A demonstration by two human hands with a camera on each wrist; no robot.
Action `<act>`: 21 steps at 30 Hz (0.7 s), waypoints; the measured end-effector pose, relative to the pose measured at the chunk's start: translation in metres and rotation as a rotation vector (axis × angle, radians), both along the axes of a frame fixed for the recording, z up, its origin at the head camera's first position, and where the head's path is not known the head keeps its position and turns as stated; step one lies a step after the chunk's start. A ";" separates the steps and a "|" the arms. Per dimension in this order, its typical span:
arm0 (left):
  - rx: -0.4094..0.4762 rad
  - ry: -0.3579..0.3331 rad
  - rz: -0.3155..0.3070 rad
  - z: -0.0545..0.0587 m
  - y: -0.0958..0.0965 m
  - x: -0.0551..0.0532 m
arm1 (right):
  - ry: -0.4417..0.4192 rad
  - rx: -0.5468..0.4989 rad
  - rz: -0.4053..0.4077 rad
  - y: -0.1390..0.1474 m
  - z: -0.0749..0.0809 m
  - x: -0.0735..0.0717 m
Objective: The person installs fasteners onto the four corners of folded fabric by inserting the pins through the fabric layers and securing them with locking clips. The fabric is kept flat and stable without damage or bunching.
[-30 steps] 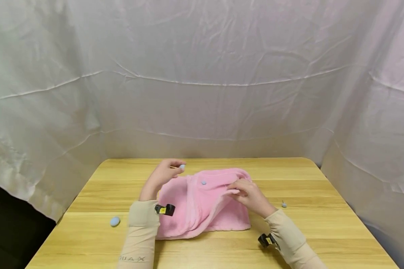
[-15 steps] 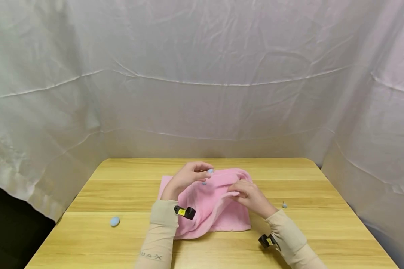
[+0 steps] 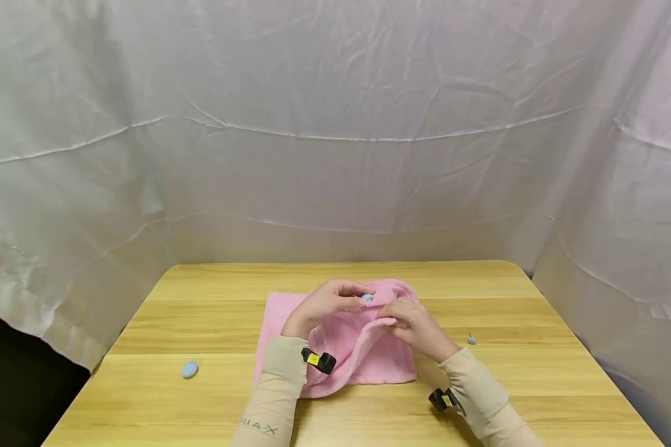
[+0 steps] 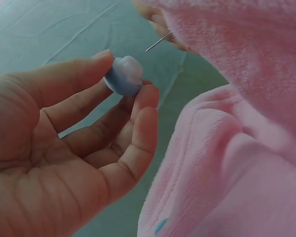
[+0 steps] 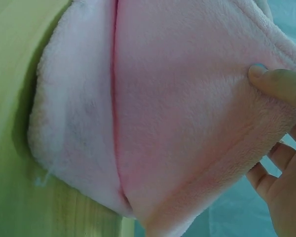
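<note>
My left hand (image 4: 84, 123) pinches a round blue button cap (image 4: 121, 81) with a whitish clear centre between thumb and fingertips. A thin metal pin (image 4: 159, 42) pokes out through the pink plush cloth (image 4: 222, 133), its tip pointing at the cap and a small gap between them. My right hand (image 3: 414, 323) grips the cloth's lifted edge, thumb on one face and fingers behind. A bit of blue (image 5: 258, 66) shows at the right thumb's tip in the right wrist view. Low on the cloth, a blue button (image 4: 161, 225) shows in the left wrist view.
A wooden table (image 3: 369, 422) carries everything, with the rest of the cloth folded on it. Another blue button cap (image 3: 189, 369) lies to the left. On the right lies a small blue-headed pin (image 3: 472, 339), shaft upward. Pale curtains (image 3: 335, 180) enclose the table's back and sides.
My left hand has carried the button cap rightward and slightly down over the cloth, close to the right hand. The right hand keeps its grip on the cloth, nearly still.
</note>
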State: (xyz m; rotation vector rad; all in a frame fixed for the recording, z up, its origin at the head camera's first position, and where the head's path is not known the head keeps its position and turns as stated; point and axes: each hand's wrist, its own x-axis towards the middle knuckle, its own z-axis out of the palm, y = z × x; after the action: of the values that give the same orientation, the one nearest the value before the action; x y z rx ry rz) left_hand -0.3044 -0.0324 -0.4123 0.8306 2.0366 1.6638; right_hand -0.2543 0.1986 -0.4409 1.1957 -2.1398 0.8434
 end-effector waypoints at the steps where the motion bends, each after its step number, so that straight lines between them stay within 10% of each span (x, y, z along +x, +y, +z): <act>1: -0.002 0.002 -0.010 0.000 0.000 0.000 | 0.003 0.004 -0.005 0.000 0.000 0.000; 21: -0.020 -0.030 -0.049 -0.003 0.002 0.000 | -0.014 0.004 0.010 -0.001 0.000 -0.002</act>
State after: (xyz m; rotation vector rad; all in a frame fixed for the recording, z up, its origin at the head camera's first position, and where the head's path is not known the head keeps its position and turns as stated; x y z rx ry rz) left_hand -0.3045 -0.0302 -0.4150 0.8376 1.9934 1.6175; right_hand -0.2565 0.1972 -0.4406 1.2064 -2.1493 0.8549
